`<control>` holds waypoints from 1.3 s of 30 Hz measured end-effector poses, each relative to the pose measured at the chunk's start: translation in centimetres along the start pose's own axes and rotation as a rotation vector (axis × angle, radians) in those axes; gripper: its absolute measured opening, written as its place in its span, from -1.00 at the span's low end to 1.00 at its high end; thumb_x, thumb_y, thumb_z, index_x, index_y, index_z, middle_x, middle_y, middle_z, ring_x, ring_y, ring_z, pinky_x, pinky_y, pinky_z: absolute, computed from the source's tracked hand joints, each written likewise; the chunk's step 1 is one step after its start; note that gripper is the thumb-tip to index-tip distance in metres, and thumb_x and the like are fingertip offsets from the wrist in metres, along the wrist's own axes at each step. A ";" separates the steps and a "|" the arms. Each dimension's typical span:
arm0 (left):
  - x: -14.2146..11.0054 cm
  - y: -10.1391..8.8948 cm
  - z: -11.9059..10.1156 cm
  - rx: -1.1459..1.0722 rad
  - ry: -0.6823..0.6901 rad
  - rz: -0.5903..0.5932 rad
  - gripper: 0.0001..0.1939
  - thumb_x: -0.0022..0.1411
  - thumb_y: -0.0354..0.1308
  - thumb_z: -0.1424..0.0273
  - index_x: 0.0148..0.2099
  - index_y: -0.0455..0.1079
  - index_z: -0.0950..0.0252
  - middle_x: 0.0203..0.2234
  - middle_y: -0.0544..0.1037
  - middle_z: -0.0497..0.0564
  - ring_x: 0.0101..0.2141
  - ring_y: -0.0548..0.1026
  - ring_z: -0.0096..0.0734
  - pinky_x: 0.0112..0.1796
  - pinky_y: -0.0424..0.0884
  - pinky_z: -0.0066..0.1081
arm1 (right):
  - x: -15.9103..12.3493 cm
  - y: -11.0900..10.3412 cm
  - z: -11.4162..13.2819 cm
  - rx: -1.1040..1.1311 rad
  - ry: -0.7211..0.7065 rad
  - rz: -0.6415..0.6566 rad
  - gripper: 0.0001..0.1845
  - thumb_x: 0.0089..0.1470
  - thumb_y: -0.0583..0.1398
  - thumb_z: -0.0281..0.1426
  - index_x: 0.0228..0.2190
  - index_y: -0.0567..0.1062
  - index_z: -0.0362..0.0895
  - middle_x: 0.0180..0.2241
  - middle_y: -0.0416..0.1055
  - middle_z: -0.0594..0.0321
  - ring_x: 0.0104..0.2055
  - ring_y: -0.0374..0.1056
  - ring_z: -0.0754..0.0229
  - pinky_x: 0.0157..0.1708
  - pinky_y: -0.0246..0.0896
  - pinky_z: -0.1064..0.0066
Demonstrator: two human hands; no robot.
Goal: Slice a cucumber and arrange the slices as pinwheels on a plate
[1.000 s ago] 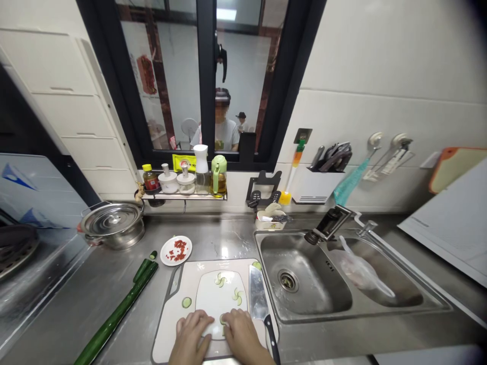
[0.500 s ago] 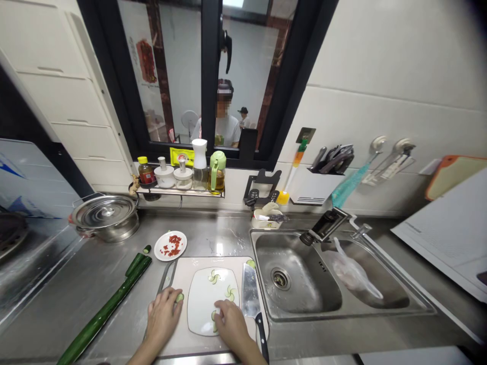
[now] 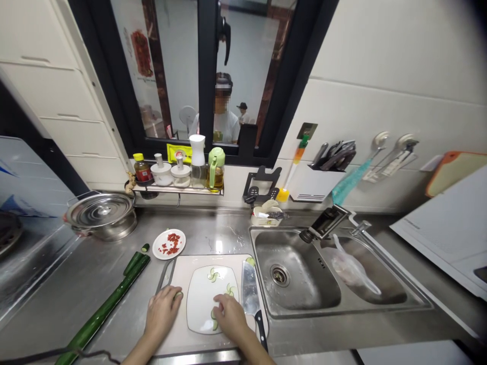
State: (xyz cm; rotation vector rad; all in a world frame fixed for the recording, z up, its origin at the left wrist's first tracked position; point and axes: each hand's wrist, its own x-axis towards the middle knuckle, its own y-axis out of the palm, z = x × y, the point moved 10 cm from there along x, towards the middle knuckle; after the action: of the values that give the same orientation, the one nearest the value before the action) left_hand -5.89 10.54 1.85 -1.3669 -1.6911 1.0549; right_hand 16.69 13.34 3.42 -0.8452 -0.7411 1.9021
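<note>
A white square plate [image 3: 198, 309] lies on a pale cutting board [image 3: 182, 263]. Thin green-edged cucumber slices [image 3: 213, 275] form small pinwheels on it. Over the plate's lower right, my right hand [image 3: 233, 317] has its fingertips pinched at a slice in the lowest group, which it partly hides. My left hand [image 3: 163, 310] rests at the board's left edge, fingers curled around cucumber slices [image 3: 178, 294], only a bit of which shows. Right of the plate lies a cleaver [image 3: 249, 289] with a black handle. Another blade [image 3: 166, 274] lies along the board's left side.
Left of the board lie a long cucumber [image 3: 108, 304] and cut pieces [image 3: 133, 263]. Behind stands a small plate [image 3: 157, 248] of red bits. A lidded pot [image 3: 117, 225] is at far left, a double sink [image 3: 262, 263] at right. Seasonings line a shelf [image 3: 182, 190].
My left fingers have closed further over the cucumber slices, so less of them shows. My right hand stays at the lowest pinwheel. The view has shifted slightly, and a dark cord appears at lower left.
</note>
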 end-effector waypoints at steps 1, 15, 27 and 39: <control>0.1 0.0 0.1 0.000 -0.005 0.003 -0.60 0.32 -0.13 0.21 -0.09 0.53 0.14 -0.13 0.56 0.05 -0.09 0.46 -0.21 -0.12 0.26 -0.28 | 0.1 0.1 0.0 -0.004 -0.001 0.007 -0.64 0.06 0.08 -0.42 -0.11 0.51 -0.08 -0.28 0.49 0.18 -0.15 0.37 0.10 -0.16 0.13 0.37; 0.3 -1.1 -0.8 0.018 -0.031 0.036 -0.75 0.27 -0.03 0.30 -0.26 0.48 0.19 -0.26 0.56 0.02 -0.16 0.46 -0.22 -0.20 0.22 -0.31 | 0.6 -0.7 0.8 0.048 -0.062 -0.046 -0.65 0.09 0.07 -0.44 -0.11 0.51 -0.15 -0.32 0.47 0.15 -0.22 0.35 0.14 -0.17 0.16 0.39; -0.5 -2.7 -1.7 -0.415 -0.189 -0.053 -0.74 0.19 0.06 0.22 -0.22 0.49 0.23 -0.38 0.58 -0.01 -0.39 0.46 -0.34 -0.28 0.30 -0.37 | 0.4 -1.5 2.0 0.074 -0.102 -0.063 -0.70 0.09 0.09 -0.45 -0.16 0.52 -0.16 -0.35 0.44 0.18 -0.23 0.33 0.15 -0.17 0.16 0.38; -2.5 -1.2 -8.6 -1.164 -0.233 0.038 -0.71 0.01 0.26 0.18 -0.34 0.44 0.32 -0.50 0.52 -0.02 -0.45 0.43 -0.45 -0.37 0.34 -0.46 | -1.0 -2.5 5.7 0.363 -0.181 -0.073 -0.79 0.03 0.08 -0.51 -0.36 0.52 -0.14 -0.47 0.43 0.29 -0.40 0.28 0.25 -0.36 0.15 0.47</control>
State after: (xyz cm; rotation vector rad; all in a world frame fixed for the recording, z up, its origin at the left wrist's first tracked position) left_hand 1.78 9.28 6.41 -1.9799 -2.6264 0.1440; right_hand 13.69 12.60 8.94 -0.4190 -0.5015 1.9835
